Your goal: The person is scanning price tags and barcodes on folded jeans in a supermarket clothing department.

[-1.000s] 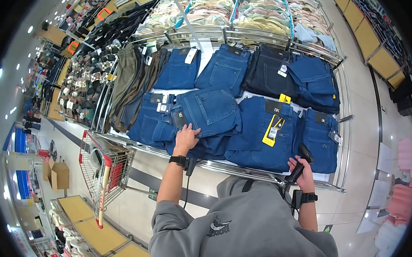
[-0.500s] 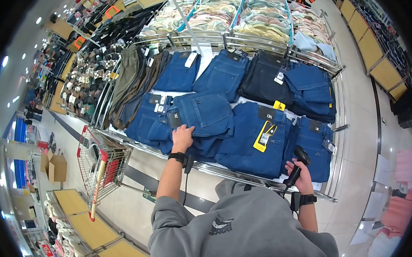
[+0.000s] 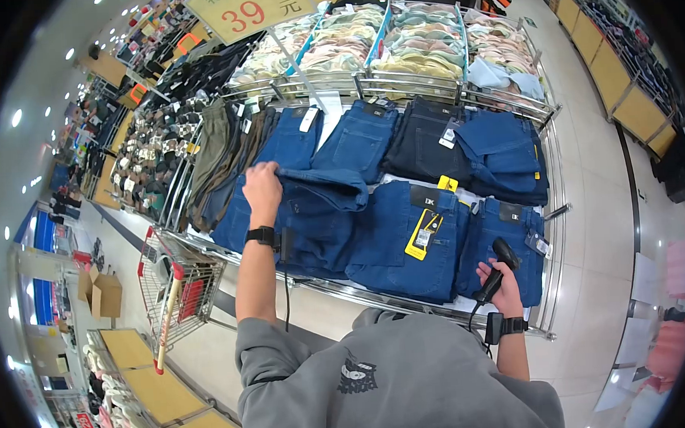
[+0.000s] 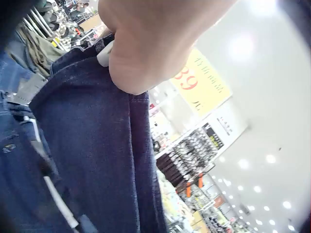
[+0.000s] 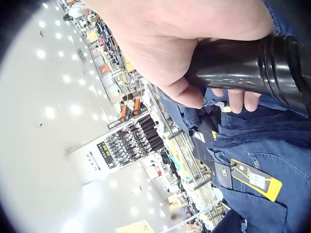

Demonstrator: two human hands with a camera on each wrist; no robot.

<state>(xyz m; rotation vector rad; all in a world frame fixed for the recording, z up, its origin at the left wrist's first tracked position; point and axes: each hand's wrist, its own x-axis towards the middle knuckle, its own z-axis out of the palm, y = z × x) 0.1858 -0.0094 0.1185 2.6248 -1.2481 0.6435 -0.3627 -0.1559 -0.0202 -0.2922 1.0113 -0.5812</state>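
Note:
My left hand [image 3: 262,193] grips the waist edge of a pair of folded blue jeans [image 3: 318,188] and lifts it, so the jeans fold over at the front left of the display. In the left wrist view the raised denim [image 4: 92,131] hangs below the hand, and a white tag [image 4: 60,201] dangles beside it. My right hand [image 3: 504,289] holds a black barcode scanner [image 3: 504,252] by its handle over the front right pile. Close by lie jeans [image 3: 394,246] with a yellow-edged tag [image 3: 423,237].
A metal rail [image 3: 315,281] edges the display. Behind stand more jeans piles [image 3: 358,136], bins of pale folded goods [image 3: 418,39] and a yellow price sign [image 3: 251,13]. Brown and green trousers [image 3: 215,143] hang at left. A shopping cart [image 3: 180,292] stands on the floor at left.
My left hand has moved up and to the left, from resting on the folded jeans to lifting their waist edge. The right hand keeps the scanner in about the same place.

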